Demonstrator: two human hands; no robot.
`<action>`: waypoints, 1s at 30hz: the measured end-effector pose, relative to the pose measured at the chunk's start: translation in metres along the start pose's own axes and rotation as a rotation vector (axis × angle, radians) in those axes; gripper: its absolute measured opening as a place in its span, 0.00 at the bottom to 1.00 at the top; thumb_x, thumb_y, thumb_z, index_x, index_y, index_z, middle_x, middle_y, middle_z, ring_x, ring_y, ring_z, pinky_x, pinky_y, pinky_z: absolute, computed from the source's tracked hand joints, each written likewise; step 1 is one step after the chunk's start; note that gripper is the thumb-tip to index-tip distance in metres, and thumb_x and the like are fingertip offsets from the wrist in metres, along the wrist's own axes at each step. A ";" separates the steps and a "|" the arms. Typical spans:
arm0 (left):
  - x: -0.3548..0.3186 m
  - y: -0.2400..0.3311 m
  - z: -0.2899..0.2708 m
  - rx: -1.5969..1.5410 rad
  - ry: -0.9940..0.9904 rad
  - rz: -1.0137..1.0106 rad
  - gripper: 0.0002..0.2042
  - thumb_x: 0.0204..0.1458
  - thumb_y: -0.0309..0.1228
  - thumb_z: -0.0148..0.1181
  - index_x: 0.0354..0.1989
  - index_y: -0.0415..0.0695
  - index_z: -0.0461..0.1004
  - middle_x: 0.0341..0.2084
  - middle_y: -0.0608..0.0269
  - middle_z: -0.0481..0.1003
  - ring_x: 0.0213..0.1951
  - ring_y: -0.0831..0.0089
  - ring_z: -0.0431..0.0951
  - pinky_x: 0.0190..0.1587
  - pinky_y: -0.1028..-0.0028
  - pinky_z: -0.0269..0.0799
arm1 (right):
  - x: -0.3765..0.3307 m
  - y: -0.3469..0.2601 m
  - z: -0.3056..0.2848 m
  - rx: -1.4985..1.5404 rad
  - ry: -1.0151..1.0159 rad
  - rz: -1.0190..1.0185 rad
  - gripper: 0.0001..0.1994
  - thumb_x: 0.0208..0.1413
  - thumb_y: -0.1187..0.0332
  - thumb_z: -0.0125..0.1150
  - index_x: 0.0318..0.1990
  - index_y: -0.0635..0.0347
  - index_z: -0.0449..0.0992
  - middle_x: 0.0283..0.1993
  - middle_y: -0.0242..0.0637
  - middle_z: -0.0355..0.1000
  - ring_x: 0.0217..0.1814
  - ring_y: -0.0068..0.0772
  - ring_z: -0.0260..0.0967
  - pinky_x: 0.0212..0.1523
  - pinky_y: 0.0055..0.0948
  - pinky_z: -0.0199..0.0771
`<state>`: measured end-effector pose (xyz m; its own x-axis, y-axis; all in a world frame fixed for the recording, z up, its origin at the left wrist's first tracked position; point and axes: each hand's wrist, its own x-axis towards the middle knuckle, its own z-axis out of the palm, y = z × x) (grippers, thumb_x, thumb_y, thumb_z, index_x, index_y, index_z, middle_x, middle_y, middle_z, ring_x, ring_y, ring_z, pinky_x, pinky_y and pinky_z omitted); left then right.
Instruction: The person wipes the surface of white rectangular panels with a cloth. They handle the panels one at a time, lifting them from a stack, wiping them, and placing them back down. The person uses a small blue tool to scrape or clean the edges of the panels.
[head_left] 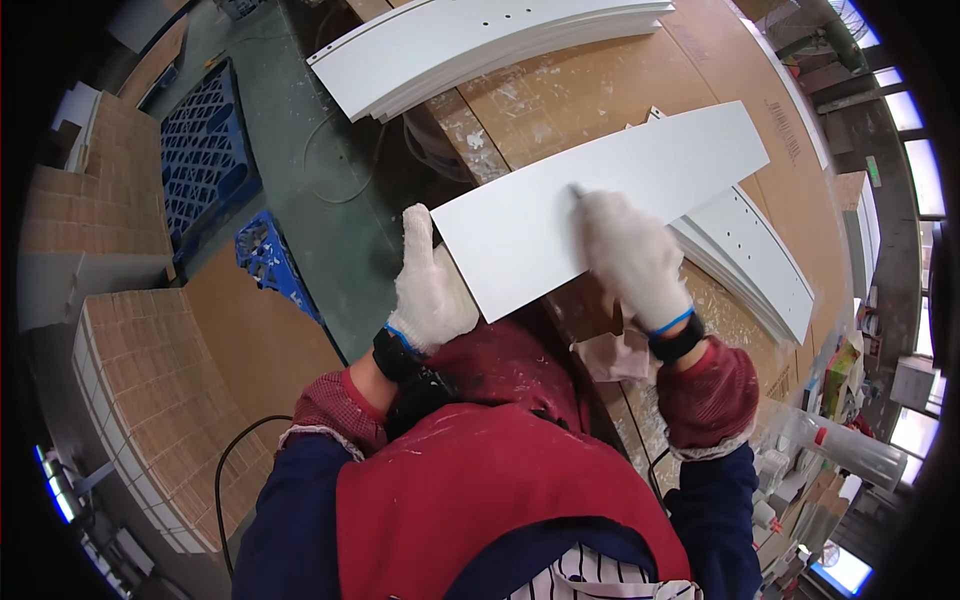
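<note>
A long white panel (610, 190) with a curved far edge lies tilted across the workbench's near edge. My left hand (430, 290), in a white knit glove, grips its left end, thumb at the corner and fingers out of sight underneath. Over the panel's middle, my right hand (630, 250) is closed and blurred by motion, also gloved. A small dark tip (576, 190) pokes out from its fingers; what it belongs to cannot be made out. To the right, partly under the panel, lies a stack of white curved panels (750, 255) with small holes.
Another stack of white curved panels (480, 50) sits at the far side of the cardboard-covered workbench (560, 95). A pinkish cloth (612, 357) hangs near the bench edge. On the left are blue plastic pallets (210, 150) and brown stacked boards (170, 400). A clear plastic bottle (850, 450) lies right.
</note>
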<state>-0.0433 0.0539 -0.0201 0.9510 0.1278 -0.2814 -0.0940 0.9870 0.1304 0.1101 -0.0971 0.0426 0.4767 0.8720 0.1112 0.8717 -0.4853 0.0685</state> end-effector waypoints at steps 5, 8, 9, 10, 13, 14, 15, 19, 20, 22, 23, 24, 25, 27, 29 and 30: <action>0.000 0.000 0.003 -0.118 0.021 -0.099 0.43 0.55 0.67 0.35 0.65 0.39 0.58 0.62 0.50 0.62 0.61 0.52 0.63 0.65 0.57 0.55 | -0.027 -0.090 -0.020 0.369 -0.373 -0.335 0.09 0.51 0.72 0.53 0.41 0.53 0.70 0.31 0.38 0.70 0.35 0.40 0.74 0.33 0.35 0.74; -0.002 0.000 0.001 -0.030 0.062 -0.093 0.46 0.51 0.71 0.36 0.64 0.40 0.58 0.61 0.54 0.63 0.61 0.56 0.64 0.62 0.56 0.59 | -0.029 -0.064 -0.030 0.866 -0.279 -0.257 0.13 0.48 0.75 0.56 0.43 0.55 0.71 0.33 0.41 0.73 0.33 0.43 0.74 0.33 0.35 0.74; -0.003 -0.002 -0.001 -0.105 -0.043 -0.036 0.43 0.54 0.68 0.37 0.64 0.40 0.58 0.60 0.52 0.64 0.59 0.56 0.66 0.61 0.56 0.62 | -0.026 -0.054 -0.033 0.888 -0.112 -0.191 0.13 0.51 0.74 0.56 0.45 0.55 0.72 0.32 0.41 0.74 0.31 0.42 0.74 0.33 0.35 0.74; -0.002 -0.003 -0.001 -0.037 -0.040 0.034 0.41 0.55 0.66 0.38 0.63 0.40 0.58 0.60 0.52 0.65 0.59 0.56 0.67 0.61 0.56 0.62 | -0.027 -0.038 -0.049 0.867 -0.213 -0.033 0.10 0.56 0.70 0.54 0.45 0.56 0.74 0.33 0.42 0.73 0.35 0.42 0.74 0.34 0.35 0.75; 0.001 -0.005 0.004 0.045 -0.143 0.135 0.33 0.60 0.52 0.47 0.64 0.37 0.56 0.59 0.50 0.65 0.61 0.55 0.65 0.63 0.55 0.60 | -0.049 0.006 -0.059 1.182 -0.403 0.612 0.07 0.56 0.72 0.57 0.40 0.64 0.73 0.24 0.32 0.66 0.26 0.21 0.65 0.28 0.25 0.67; 0.001 -0.007 0.003 0.124 -0.079 0.117 0.31 0.60 0.49 0.48 0.64 0.37 0.56 0.59 0.50 0.66 0.60 0.54 0.66 0.62 0.54 0.62 | -0.067 0.021 -0.047 1.156 -0.316 0.585 0.07 0.55 0.72 0.57 0.39 0.65 0.73 0.23 0.29 0.65 0.26 0.19 0.63 0.27 0.24 0.66; 0.001 -0.012 0.001 0.207 -0.019 0.089 0.30 0.61 0.46 0.49 0.63 0.37 0.56 0.58 0.50 0.66 0.60 0.54 0.66 0.61 0.53 0.63 | -0.084 0.029 -0.037 1.131 -0.296 0.606 0.06 0.55 0.73 0.56 0.39 0.65 0.73 0.23 0.29 0.65 0.25 0.18 0.63 0.27 0.24 0.65; -0.006 -0.015 -0.002 0.286 0.033 -0.089 0.20 0.59 0.33 0.53 0.57 0.38 0.62 0.54 0.50 0.69 0.55 0.53 0.71 0.52 0.44 0.72 | -0.140 0.048 -0.032 1.068 -0.337 0.786 0.07 0.55 0.73 0.55 0.39 0.65 0.73 0.23 0.31 0.65 0.25 0.20 0.62 0.28 0.24 0.66; -0.006 -0.014 -0.002 0.308 0.046 -0.084 0.18 0.59 0.32 0.52 0.55 0.37 0.64 0.53 0.49 0.70 0.55 0.53 0.72 0.52 0.45 0.72 | -0.151 0.047 -0.030 1.130 -0.352 0.858 0.07 0.55 0.72 0.56 0.39 0.65 0.72 0.23 0.32 0.66 0.25 0.22 0.63 0.28 0.24 0.66; -0.006 -0.012 -0.002 0.361 0.053 -0.070 0.12 0.59 0.28 0.52 0.47 0.32 0.67 0.47 0.47 0.72 0.51 0.52 0.74 0.53 0.45 0.71 | -0.173 0.042 -0.019 1.186 -0.245 0.891 0.04 0.56 0.72 0.55 0.35 0.63 0.72 0.24 0.24 0.64 0.25 0.15 0.60 0.25 0.20 0.62; -0.006 -0.012 -0.004 0.424 0.056 -0.082 0.13 0.58 0.29 0.53 0.48 0.35 0.68 0.48 0.48 0.72 0.51 0.54 0.74 0.51 0.46 0.74 | -0.182 0.044 -0.023 1.166 -0.257 0.939 0.06 0.57 0.71 0.56 0.38 0.64 0.74 0.27 0.25 0.67 0.27 0.16 0.62 0.28 0.20 0.64; -0.005 -0.012 -0.005 0.454 0.061 -0.076 0.13 0.58 0.29 0.53 0.47 0.33 0.68 0.47 0.47 0.72 0.50 0.54 0.74 0.51 0.46 0.74 | -0.193 0.046 -0.021 1.088 -0.117 0.992 0.07 0.57 0.70 0.57 0.39 0.64 0.74 0.27 0.27 0.69 0.29 0.18 0.63 0.31 0.22 0.66; -0.006 -0.010 -0.006 0.485 0.075 -0.063 0.13 0.58 0.29 0.53 0.47 0.32 0.68 0.47 0.46 0.72 0.50 0.54 0.75 0.51 0.47 0.74 | -0.207 0.048 -0.016 1.011 0.011 1.035 0.08 0.56 0.69 0.57 0.39 0.63 0.74 0.28 0.29 0.70 0.31 0.19 0.65 0.34 0.24 0.68; -0.005 -0.010 0.001 0.569 0.101 -0.062 0.12 0.58 0.29 0.53 0.46 0.34 0.68 0.45 0.50 0.73 0.48 0.57 0.76 0.50 0.49 0.75 | -0.224 0.057 -0.021 0.817 0.139 1.217 0.08 0.56 0.69 0.58 0.41 0.63 0.75 0.32 0.34 0.74 0.36 0.21 0.67 0.40 0.24 0.69; -0.004 -0.009 0.003 0.593 0.133 -0.056 0.12 0.58 0.30 0.53 0.46 0.34 0.68 0.44 0.50 0.73 0.48 0.58 0.76 0.49 0.50 0.76 | -0.252 0.079 -0.008 0.689 0.269 1.318 0.10 0.57 0.66 0.57 0.41 0.63 0.75 0.34 0.38 0.75 0.38 0.26 0.69 0.41 0.27 0.69; -0.005 -0.008 0.002 0.609 0.154 -0.052 0.12 0.58 0.30 0.53 0.46 0.34 0.68 0.44 0.50 0.73 0.47 0.58 0.76 0.49 0.51 0.76 | -0.266 0.089 0.000 0.628 0.329 1.367 0.11 0.58 0.64 0.57 0.41 0.63 0.76 0.35 0.39 0.76 0.38 0.28 0.70 0.42 0.28 0.70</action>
<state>-0.0471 0.0450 -0.0177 0.8922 0.1390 -0.4297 0.1784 0.7655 0.6181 0.0611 -0.3725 0.0192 0.9542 -0.2952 -0.0485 -0.2501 -0.6984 -0.6706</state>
